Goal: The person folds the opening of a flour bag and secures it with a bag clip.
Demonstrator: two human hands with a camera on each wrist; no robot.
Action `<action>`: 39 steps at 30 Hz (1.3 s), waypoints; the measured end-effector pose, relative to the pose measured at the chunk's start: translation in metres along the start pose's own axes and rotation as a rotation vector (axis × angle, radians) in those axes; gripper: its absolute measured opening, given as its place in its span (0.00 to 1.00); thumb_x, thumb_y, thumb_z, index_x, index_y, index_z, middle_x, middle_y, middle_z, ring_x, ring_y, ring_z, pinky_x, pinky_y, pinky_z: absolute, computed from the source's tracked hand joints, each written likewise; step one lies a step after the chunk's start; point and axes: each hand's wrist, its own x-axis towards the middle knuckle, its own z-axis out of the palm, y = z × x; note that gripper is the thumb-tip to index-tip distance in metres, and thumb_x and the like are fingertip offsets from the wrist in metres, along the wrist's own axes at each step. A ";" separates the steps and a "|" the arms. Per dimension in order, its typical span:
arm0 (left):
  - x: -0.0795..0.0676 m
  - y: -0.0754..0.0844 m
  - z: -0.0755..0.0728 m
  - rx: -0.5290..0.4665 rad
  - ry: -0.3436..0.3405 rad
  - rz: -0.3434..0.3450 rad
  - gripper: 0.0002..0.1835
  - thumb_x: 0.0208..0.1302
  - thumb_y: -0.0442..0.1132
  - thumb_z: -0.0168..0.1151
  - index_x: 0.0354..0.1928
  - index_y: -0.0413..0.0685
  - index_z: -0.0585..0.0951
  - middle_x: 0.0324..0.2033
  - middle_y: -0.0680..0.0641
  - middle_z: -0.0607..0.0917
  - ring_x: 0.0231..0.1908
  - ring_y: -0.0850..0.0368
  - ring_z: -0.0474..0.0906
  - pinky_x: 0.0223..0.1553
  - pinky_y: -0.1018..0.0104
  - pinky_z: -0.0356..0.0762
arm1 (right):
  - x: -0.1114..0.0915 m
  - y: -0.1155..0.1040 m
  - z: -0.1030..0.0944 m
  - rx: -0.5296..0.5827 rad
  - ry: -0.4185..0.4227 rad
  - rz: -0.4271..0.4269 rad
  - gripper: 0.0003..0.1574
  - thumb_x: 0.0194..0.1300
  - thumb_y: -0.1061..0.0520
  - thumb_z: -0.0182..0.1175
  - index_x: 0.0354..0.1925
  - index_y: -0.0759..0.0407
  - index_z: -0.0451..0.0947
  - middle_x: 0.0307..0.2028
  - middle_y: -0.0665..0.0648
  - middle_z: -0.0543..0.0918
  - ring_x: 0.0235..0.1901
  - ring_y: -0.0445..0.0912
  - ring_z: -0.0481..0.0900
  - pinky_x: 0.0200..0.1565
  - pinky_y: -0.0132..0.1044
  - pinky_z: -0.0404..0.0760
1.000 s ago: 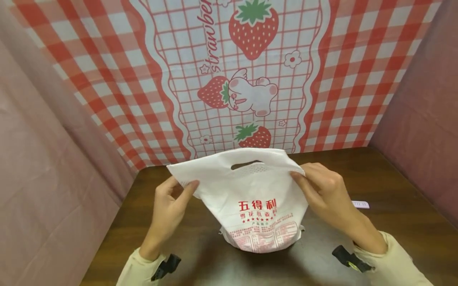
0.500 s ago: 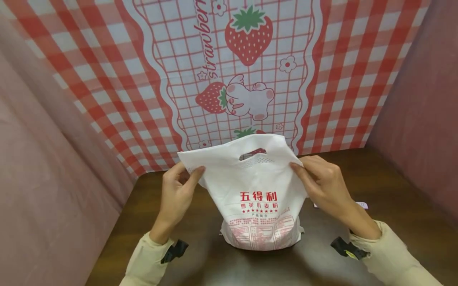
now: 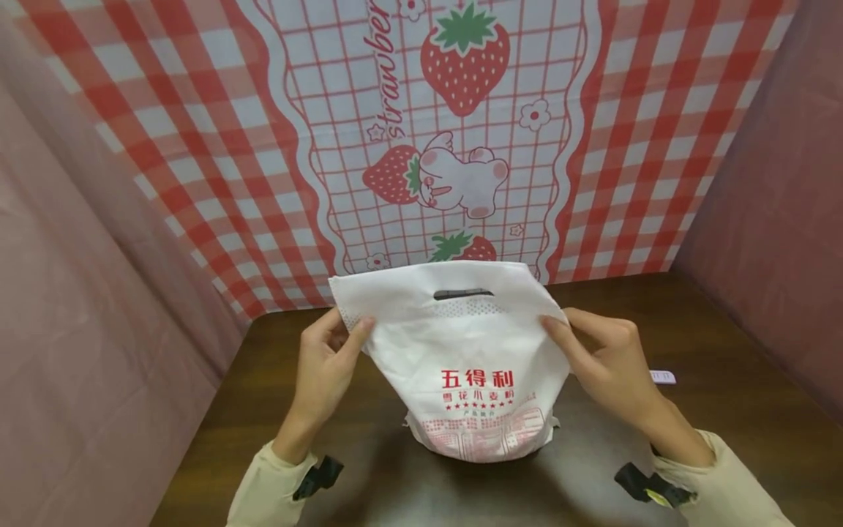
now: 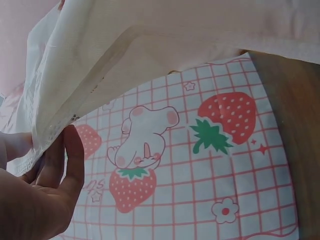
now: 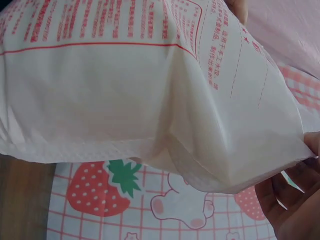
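a red-and-white strawberry cloth (image 3: pixel 464 176) is hanging behind the brown desk (image 3: pixel 731 395), with pink curtains (image 3: pixel 72 307) closing in both sides. on the desk, between the person's arms, a white bag (image 3: pixel 461 344) is standing upright, its base seeming to be resting on the wood and its red lettering (image 3: pixel 477 378) facing the person. the right hand (image 3: pixel 606 359) is pinching one upper side edge between thumb and fingers; the left hand (image 3: pixel 326 369) is pinching the opposite edge. a small pale strip (image 3: pixel 662 377) is lying beyond the right wrist. by my reckoning, taking hold is done and both sides are being held apart; the bag isn't yet leaving the desk, and whether its mouth is parting i can't tell.
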 end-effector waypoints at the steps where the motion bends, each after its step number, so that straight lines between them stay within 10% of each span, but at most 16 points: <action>1: -0.001 -0.005 0.000 -0.024 -0.005 -0.001 0.11 0.59 0.35 0.57 0.45 0.42 0.78 0.31 0.44 0.82 0.24 0.56 0.77 0.22 0.68 0.73 | 0.001 -0.004 0.000 0.004 -0.001 0.007 0.11 0.50 0.70 0.62 0.32 0.58 0.81 0.24 0.52 0.81 0.19 0.36 0.72 0.22 0.22 0.70; 7: -0.010 -0.027 -0.006 -0.123 -0.106 -0.028 0.17 0.63 0.35 0.52 0.54 0.48 0.70 0.41 0.46 0.80 0.39 0.53 0.78 0.40 0.62 0.76 | -0.013 0.008 0.000 0.001 -0.111 0.094 0.18 0.54 0.67 0.61 0.42 0.51 0.79 0.35 0.48 0.82 0.29 0.36 0.76 0.31 0.22 0.73; 12: -0.031 -0.039 -0.013 -0.156 -0.338 -0.053 0.30 0.58 0.27 0.56 0.61 0.47 0.60 0.49 0.45 0.74 0.49 0.52 0.73 0.48 0.59 0.73 | -0.030 0.017 0.002 0.015 -0.298 0.170 0.31 0.53 0.61 0.63 0.56 0.48 0.69 0.47 0.44 0.76 0.41 0.38 0.75 0.39 0.25 0.72; 18: -0.054 -0.056 -0.001 0.131 -0.543 -0.126 0.39 0.45 0.47 0.70 0.60 0.64 0.61 0.51 0.58 0.73 0.50 0.60 0.73 0.50 0.62 0.71 | -0.050 0.028 0.009 -0.040 -0.467 0.345 0.61 0.39 0.41 0.71 0.66 0.39 0.48 0.57 0.40 0.66 0.49 0.36 0.71 0.46 0.34 0.71; 22: -0.063 -0.066 0.018 0.160 -0.663 -0.047 0.36 0.47 0.52 0.67 0.58 0.63 0.62 0.49 0.58 0.74 0.48 0.62 0.74 0.46 0.66 0.74 | -0.057 0.032 0.012 -0.048 -0.455 0.373 0.67 0.35 0.39 0.72 0.67 0.38 0.44 0.61 0.41 0.62 0.54 0.37 0.67 0.51 0.33 0.67; 33: -0.060 -0.034 0.035 0.151 -0.615 0.016 0.27 0.50 0.40 0.67 0.53 0.54 0.69 0.45 0.54 0.78 0.45 0.62 0.76 0.42 0.71 0.75 | -0.049 0.043 0.015 -0.078 -0.463 0.345 0.61 0.37 0.38 0.70 0.66 0.36 0.48 0.60 0.39 0.63 0.53 0.38 0.68 0.49 0.39 0.69; 39: -0.053 -0.040 0.038 0.141 -0.590 -0.075 0.28 0.49 0.36 0.67 0.53 0.48 0.69 0.46 0.50 0.78 0.45 0.58 0.76 0.43 0.70 0.75 | -0.043 0.054 0.017 -0.065 -0.485 0.317 0.60 0.39 0.38 0.69 0.66 0.36 0.48 0.60 0.41 0.63 0.46 0.38 0.72 0.42 0.41 0.73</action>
